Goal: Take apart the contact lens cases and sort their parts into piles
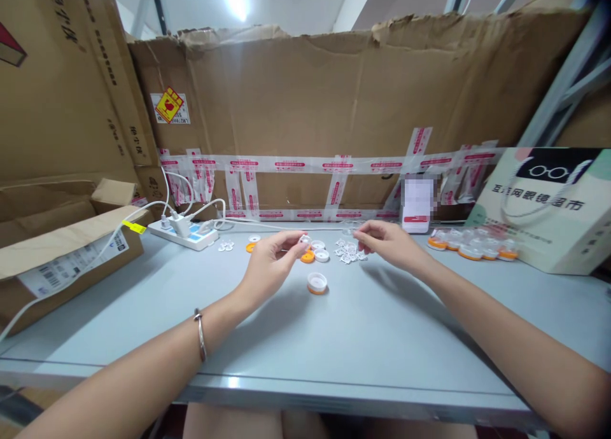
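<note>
My left hand [272,261] hovers over the grey table [334,337] with its fingers pinched on a small white cap [304,239]. My right hand [389,243] is held up to the right of it, fingers curled together in a pinch over a heap of small white pieces [348,251]; what it holds is too small to make out. Between the hands lie several little round caps, white and orange [317,282], one nearest me and others by the left fingertips [321,255].
A white power strip [184,232] with plugged cables sits at the back left beside an open cardboard box [62,248]. A row of finished orange-and-clear pieces [470,243] lies before a paper bag [548,207] at the right. Taped cardboard [334,108] walls the back.
</note>
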The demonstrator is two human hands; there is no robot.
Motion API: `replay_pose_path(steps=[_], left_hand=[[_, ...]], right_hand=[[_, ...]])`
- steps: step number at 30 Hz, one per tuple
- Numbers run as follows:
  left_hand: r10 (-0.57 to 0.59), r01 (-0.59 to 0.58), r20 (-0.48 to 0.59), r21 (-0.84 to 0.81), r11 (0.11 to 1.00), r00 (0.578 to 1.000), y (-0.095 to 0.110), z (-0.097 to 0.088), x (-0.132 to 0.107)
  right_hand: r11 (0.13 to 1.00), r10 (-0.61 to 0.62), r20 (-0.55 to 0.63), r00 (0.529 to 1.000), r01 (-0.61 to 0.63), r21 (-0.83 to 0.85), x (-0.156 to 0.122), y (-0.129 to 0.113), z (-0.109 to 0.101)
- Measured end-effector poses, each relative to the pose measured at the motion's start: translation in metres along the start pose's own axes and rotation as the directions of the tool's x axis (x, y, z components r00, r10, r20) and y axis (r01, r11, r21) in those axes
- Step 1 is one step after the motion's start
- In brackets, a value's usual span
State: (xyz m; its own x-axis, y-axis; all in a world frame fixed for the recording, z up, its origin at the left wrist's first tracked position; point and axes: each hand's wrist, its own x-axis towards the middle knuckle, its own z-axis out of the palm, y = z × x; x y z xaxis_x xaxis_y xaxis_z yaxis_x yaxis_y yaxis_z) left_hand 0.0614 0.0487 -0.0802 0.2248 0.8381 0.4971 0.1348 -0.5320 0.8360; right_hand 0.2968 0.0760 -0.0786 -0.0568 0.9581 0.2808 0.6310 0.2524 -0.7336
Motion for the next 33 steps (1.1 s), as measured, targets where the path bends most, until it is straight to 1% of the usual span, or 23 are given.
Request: replay_pose_path(steps=[2,5,8,11,15,17,19,20,22,24,26,30,33], left_hand=[[-0.033,0.034,0.016,-0.057,0.998,0.999,0.001,0.001,0.0],[-0.044,0.046,0.018,-0.089,0.995,0.999,0.002,0.002,-0.001],[-0.054,0.059,0.049,-0.091,0.994,0.997,0.003,0.002,-0.002],[-0.065,0.072,0.088,-0.076,0.994,0.994,0.003,0.003,-0.002],[-0.037,0.045,0.104,-0.071,0.997,0.994,0.003,0.003,-0.002],[0.001,0.002,0.096,-0.036,0.999,0.995,0.004,0.001,-0.002],[0.097,-0.103,0.076,0.073,0.992,0.992,0.005,-0.001,-0.003],[0.166,-0.176,0.074,0.153,0.972,0.983,0.006,-0.002,-0.003],[0.299,-0.314,0.094,0.314,0.896,0.949,0.007,-0.004,-0.004],[0.375,-0.392,0.124,0.407,0.825,0.919,0.008,-0.005,-0.005],[0.396,-0.407,0.12,0.442,0.799,0.91,0.007,-0.007,-0.004],[0.395,-0.373,0.061,0.484,0.791,0.917,0.005,-0.01,-0.001],[0.394,-0.378,0.078,0.501,0.779,0.916,0.005,-0.011,0.0]], right_hand=[[0.996,-0.047,0.057,0.997,0.043,0.084,-0.007,-0.008,0.007],[0.985,-0.09,0.122,0.988,0.07,0.159,-0.017,-0.02,0.016],[0.964,-0.122,0.158,0.98,0.08,0.253,-0.025,-0.032,0.023],[0.922,-0.168,0.196,0.966,0.083,0.379,-0.032,-0.044,0.03],[0.872,-0.201,0.214,0.956,0.075,0.484,-0.036,-0.055,0.039],[0.86,-0.195,0.213,0.957,0.063,0.507,-0.036,-0.058,0.042],[0.856,-0.17,0.199,0.965,0.044,0.515,-0.035,-0.06,0.043],[0.853,-0.152,0.187,0.97,0.034,0.521,-0.034,-0.061,0.044],[0.842,-0.126,0.164,0.978,0.018,0.539,-0.033,-0.062,0.044],[0.822,-0.112,0.153,0.982,0.005,0.569,-0.032,-0.065,0.044],[0.8,-0.105,0.157,0.982,-0.01,0.6,-0.03,-0.067,0.046],[0.776,-0.104,0.148,0.984,-0.013,0.63,-0.025,-0.07,0.051],[0.759,-0.117,0.141,0.983,-0.003,0.651,-0.023,-0.068,0.055]])
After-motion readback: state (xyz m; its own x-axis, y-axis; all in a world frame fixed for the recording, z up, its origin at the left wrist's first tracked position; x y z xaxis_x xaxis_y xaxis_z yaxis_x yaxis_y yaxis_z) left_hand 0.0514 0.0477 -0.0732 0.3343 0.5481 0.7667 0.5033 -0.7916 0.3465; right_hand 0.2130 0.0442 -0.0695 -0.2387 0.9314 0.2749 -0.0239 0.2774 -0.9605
